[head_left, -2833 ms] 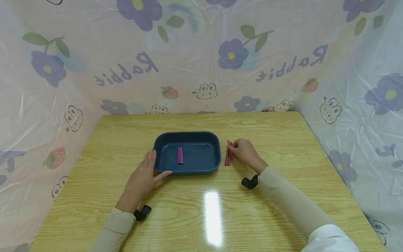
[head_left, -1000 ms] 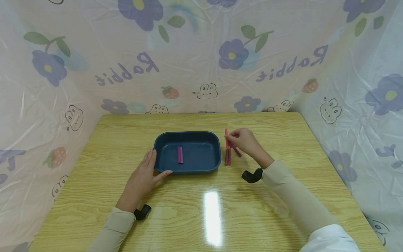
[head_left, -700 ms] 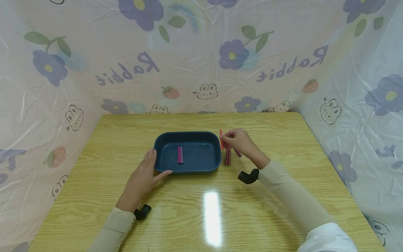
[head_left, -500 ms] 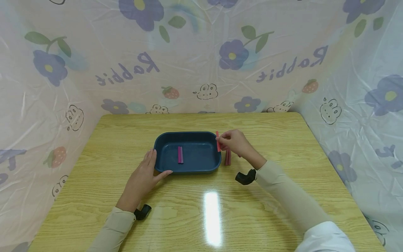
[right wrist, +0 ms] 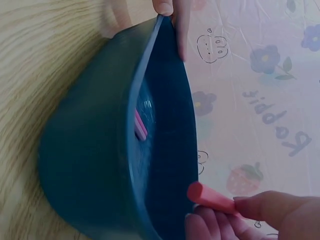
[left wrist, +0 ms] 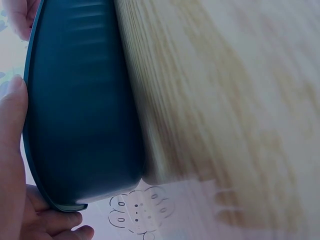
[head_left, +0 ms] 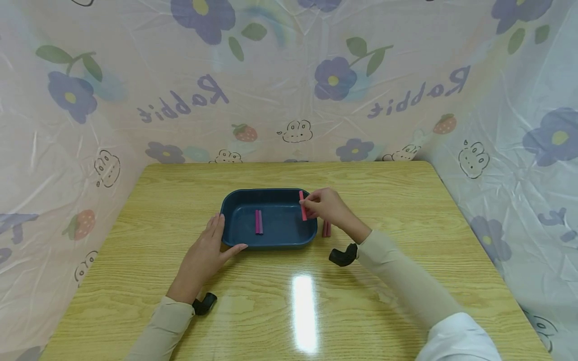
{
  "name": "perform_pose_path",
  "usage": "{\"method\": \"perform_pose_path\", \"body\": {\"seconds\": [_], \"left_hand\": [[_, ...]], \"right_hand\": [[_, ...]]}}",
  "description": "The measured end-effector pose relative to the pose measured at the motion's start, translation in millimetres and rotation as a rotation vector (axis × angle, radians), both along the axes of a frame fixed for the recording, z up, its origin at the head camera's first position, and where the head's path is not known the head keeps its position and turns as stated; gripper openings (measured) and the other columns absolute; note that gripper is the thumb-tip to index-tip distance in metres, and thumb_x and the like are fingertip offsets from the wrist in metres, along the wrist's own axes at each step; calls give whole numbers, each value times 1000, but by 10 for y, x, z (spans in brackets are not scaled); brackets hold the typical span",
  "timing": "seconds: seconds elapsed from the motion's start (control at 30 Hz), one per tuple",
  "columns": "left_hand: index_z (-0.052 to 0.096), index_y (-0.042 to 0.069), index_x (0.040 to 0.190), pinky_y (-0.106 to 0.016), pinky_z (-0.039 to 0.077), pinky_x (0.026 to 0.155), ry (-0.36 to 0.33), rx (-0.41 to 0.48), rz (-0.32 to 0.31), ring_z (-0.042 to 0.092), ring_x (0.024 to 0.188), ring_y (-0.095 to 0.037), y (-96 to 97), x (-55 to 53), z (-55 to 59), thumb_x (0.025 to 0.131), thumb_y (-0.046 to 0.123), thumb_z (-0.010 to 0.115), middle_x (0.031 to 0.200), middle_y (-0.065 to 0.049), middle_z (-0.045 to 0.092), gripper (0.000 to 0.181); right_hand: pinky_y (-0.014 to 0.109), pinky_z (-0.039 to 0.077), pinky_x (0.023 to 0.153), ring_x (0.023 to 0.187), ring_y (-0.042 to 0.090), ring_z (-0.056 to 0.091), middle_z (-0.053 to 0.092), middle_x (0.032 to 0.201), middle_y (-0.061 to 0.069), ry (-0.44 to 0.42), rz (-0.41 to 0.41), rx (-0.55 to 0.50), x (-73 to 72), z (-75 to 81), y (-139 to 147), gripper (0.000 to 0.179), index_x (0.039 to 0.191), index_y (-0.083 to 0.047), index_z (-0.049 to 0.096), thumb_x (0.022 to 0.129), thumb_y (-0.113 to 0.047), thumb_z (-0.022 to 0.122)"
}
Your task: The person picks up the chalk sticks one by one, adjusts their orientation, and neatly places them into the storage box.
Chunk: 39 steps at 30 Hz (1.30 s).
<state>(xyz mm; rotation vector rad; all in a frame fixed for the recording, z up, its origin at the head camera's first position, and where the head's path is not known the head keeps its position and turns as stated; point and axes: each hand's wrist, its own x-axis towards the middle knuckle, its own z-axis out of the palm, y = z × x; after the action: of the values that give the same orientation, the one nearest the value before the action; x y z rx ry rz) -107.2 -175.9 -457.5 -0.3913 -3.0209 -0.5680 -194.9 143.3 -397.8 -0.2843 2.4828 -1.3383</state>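
Observation:
A coral-red round stick [head_left: 302,206], like chalk or a pastel, is pinched between the thumb and fingers of my right hand [head_left: 328,206]. It is held above the right end of a dark blue rectangular dish [head_left: 269,246]. Up close in the right wrist view, the blunt end of the stick [right wrist: 212,198] projects over the dish's rim. My left hand [head_left: 204,254] holds the dish's near left corner, thumb along the front and fingers against the left side. Inside the dish lie a magenta stick [head_left: 257,222] and a paler purple stick [head_left: 260,223], side by side.
Dark reddish sticks [head_left: 326,229] lie on the wooden table [head_left: 253,306] just right of the dish, partly hidden by my right hand. A patterned curtain [head_left: 271,75] encloses the table at the back and sides.
My right hand has picked up the coral-red stick from the group beside the dish and carried it left, over the dish's right rim. The left hand and dish have stayed put.

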Motion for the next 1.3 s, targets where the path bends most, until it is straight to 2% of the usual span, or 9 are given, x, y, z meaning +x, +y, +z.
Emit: {"method": "perform_pose_path", "body": {"seconds": [0.47,0.63,1.0,1.3], "left_hand": [[12,-2,148,-53,29,103,-3,-3,-2,16,138,-34,0,7,12,81,68,51,151,-21,15,104],[13,-2,148,-52,29,103,4,-7,-1,16,138,-34,-2,8,6,82,67,51,151,-21,16,103],[12,-1,148,-51,30,103,2,-11,-4,15,139,-32,-11,-8,-12,81,69,49,151,-20,15,104],[11,0,148,-52,29,103,0,-10,2,14,139,-31,-7,2,-10,81,69,49,152,-20,15,104]], "right_hand": [[43,54,72,70,15,67,69,79,4,21,61,-5,-11,-99,-191,26,93,-3,72,93,-26,59],[38,55,68,69,14,67,69,77,3,36,84,5,-25,-163,-266,27,94,0,71,93,-24,58],[27,55,62,69,15,67,68,77,4,-39,65,-33,-63,-245,-439,22,85,-5,72,92,-23,61],[26,55,61,66,11,67,69,73,1,7,83,20,-85,-315,-528,23,82,-8,73,91,-26,61]]}}
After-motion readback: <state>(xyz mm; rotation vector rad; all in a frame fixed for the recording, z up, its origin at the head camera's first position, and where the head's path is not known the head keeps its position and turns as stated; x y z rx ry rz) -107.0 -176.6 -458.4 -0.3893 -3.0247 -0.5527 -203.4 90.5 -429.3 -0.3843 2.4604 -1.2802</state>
